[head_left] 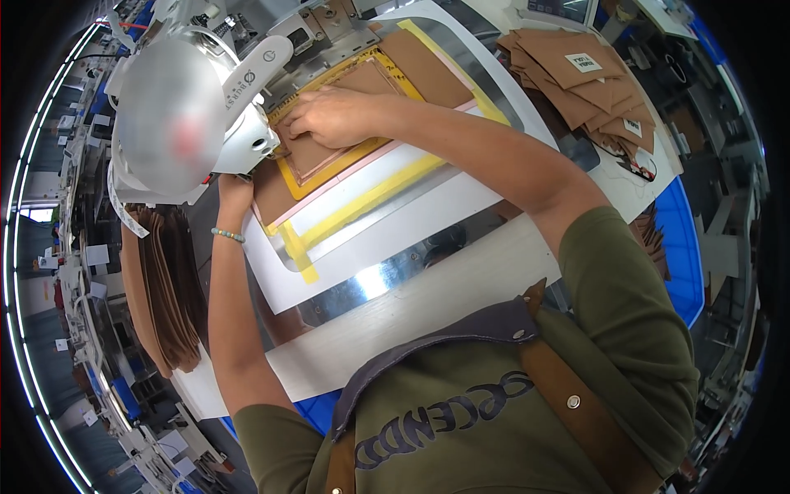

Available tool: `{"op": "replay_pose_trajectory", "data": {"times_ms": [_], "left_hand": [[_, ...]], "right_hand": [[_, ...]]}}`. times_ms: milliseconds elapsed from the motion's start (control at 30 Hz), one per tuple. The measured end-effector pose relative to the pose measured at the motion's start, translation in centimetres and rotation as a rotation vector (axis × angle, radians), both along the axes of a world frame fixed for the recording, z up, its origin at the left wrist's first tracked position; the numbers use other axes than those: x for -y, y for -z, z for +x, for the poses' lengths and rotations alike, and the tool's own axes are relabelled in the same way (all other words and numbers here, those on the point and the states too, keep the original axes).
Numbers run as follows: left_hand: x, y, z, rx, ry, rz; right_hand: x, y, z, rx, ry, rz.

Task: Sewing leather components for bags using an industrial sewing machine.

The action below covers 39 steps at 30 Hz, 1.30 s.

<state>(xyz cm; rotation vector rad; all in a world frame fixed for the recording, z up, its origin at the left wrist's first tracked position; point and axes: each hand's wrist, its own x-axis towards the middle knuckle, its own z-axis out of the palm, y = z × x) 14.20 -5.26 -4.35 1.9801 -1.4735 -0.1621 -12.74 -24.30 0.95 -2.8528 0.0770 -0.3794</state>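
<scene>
My right hand (325,115) rests on a brown panel (362,86) inside a yellow rectangular frame (329,178), its fingers slightly bent and apart near the machine head. My left hand (236,191) reaches beside the left end of the larger brown piece (436,66), just below the white sewing machine head (247,140); its fingertips are hidden there. Under the frame lies a white board (485,183) marked with yellow and pink tape.
Several brown pieces with labels (580,86) are piled at the right. Below them is a blue bin (683,272) holding brown pieces. A long brown stack (156,296) stands at the left. A small screen (559,8) is at the back right.
</scene>
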Motion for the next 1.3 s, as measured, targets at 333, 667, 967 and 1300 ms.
{"op": "replay_pose_trajectory", "data": {"times_ms": [333, 667, 967, 1300], "left_hand": [[-4.8, -4.1, -3.2, -0.105, 0.023, 0.089], [-7.1, -6.3, -8.8, -0.085, 0.150, -0.021], [-7.3, -8.8, -14.0, 0.176, 0.228, 0.008], [-3.8, -7.3, -17.3, 0.395, 0.384, 0.144]], "right_hand": [[-0.1, -0.2, -1.4, -0.004, -0.144, 0.124], [-2.0, -2.1, -2.9, -0.097, -0.202, 0.174], [2.0, -4.3, -13.8, -0.145, 0.084, -0.040], [0.7, 0.3, -15.4, -0.018, 0.223, -0.365]]}}
